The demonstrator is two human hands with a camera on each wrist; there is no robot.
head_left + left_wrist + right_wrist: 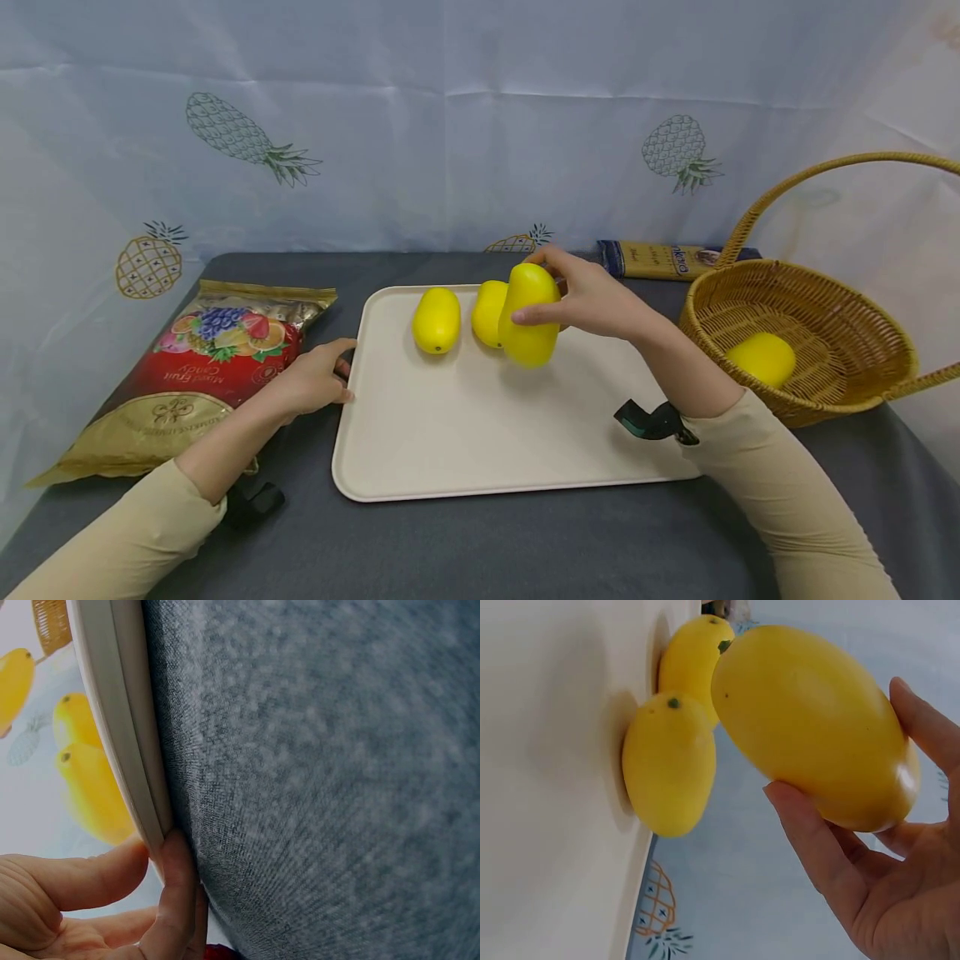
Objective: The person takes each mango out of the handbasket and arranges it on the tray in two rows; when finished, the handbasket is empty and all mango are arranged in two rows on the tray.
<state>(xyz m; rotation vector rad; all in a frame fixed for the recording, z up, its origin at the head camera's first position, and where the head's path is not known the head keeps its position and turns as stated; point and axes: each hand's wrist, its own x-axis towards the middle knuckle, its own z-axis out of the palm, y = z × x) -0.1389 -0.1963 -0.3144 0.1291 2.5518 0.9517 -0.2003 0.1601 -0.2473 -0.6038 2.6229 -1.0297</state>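
Observation:
A yellow mango (529, 329) is held above the tray by my right hand (600, 302), thumb on the near side and fingers round the far side. In the right wrist view this mango (810, 720) is clear of the tray surface. Two more mangoes lie on the cream tray (450, 442): one mango (437, 321) at the back left, another mango (487, 313) partly hidden behind the held one. My left hand (313, 380) pinches the tray's left rim; the left wrist view shows the thumb and a finger against the rim (124, 720).
At right stands a wicker basket (832, 321) with a tall handle and a mango (763, 360) inside. A red and gold candy bag (195, 367) lies left of the tray. A yellow and blue packet (652, 260) lies at the back. Grey cloth (465, 550) covers the table.

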